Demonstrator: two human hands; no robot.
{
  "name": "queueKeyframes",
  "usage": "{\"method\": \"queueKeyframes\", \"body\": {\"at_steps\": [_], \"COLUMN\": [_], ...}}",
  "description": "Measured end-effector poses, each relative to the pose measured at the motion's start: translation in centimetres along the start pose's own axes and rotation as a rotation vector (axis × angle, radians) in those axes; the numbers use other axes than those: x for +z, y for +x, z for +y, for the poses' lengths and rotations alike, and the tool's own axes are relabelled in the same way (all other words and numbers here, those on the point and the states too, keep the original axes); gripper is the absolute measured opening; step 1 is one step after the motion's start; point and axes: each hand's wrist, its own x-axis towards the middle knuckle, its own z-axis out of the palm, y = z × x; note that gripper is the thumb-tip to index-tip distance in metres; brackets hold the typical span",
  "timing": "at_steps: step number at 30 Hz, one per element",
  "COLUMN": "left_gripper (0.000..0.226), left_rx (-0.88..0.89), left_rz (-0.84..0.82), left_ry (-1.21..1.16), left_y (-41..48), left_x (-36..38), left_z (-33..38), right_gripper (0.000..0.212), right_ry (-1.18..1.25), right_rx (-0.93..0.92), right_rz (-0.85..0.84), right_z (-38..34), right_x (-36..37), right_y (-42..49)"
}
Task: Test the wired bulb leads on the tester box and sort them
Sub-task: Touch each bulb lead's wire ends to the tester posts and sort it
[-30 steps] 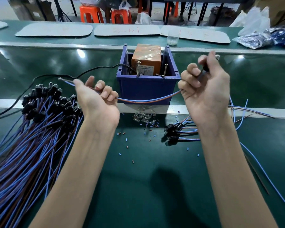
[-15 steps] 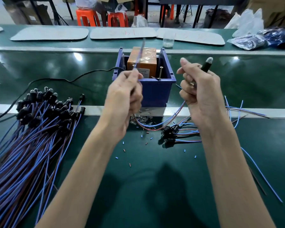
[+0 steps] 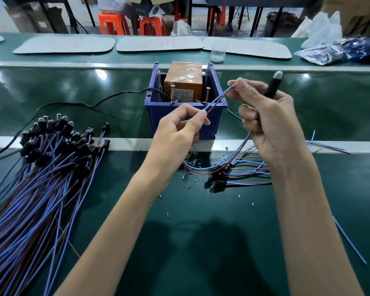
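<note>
The tester box [image 3: 183, 119] is a blue bin holding an orange unit [image 3: 184, 79] with two upright screw contacts on its front rim. My right hand [image 3: 265, 122] grips a black bulb holder [image 3: 272, 84] with a clear tip and pinches the free ends of its blue and brown wires [image 3: 217, 100]. My left hand [image 3: 177, 133] pinches the same wire pair lower down, in front of the box. The wires loop down below both hands. A large pile of wired bulbs [image 3: 41, 167] lies at the left. A small pile of wired bulbs [image 3: 229, 176] lies under my right wrist.
A black cable [image 3: 73, 104] runs from the box to the left. Small cut bits of wire insulation [image 3: 190, 180] litter the green mat. A clear cup [image 3: 218, 53] and white pads stand on the far bench. Plastic bags [image 3: 329, 52] lie at the far right.
My left hand has dropped from in front of the box's top to lower down. My right hand now pinches the wire ends as well, and the pair is stretched between both hands.
</note>
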Motion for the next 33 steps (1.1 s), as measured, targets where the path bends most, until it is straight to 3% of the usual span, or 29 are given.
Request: {"method": "queueKeyframes", "body": {"at_steps": [7, 10, 14, 22, 33], "left_gripper": [0.022, 0.021, 0.022, 0.024, 0.022], "left_rx": [0.038, 0.063, 0.08, 0.068, 0.019], "left_rz": [0.038, 0.049, 0.036, -0.004, -0.078], "left_ry": [0.078, 0.138, 0.202, 0.291, 0.365], "left_y": [0.1, 0.1, 0.2, 0.5, 0.4], "left_x": [-0.1, -0.3, -0.5, -1.4, -2.5], "left_z": [0.0, 0.0, -0.1, 0.2, 0.8], "right_gripper": [0.012, 0.007, 0.018, 0.017, 0.015], "right_ry": [0.004, -0.05, -0.143, -0.254, -0.303], "right_rx": [-0.034, -0.049, -0.062, -0.112, -0.039], "right_rz": [-0.081, -0.057, -0.007, -0.097, -0.083], "right_z": [-0.1, -0.1, -0.1, -0.1, 0.6], "right_x": [-0.6, -0.5, -0.4, -0.5, -0.7], "right_y": [0.1, 0.1, 0.1, -0.3, 0.1]}}
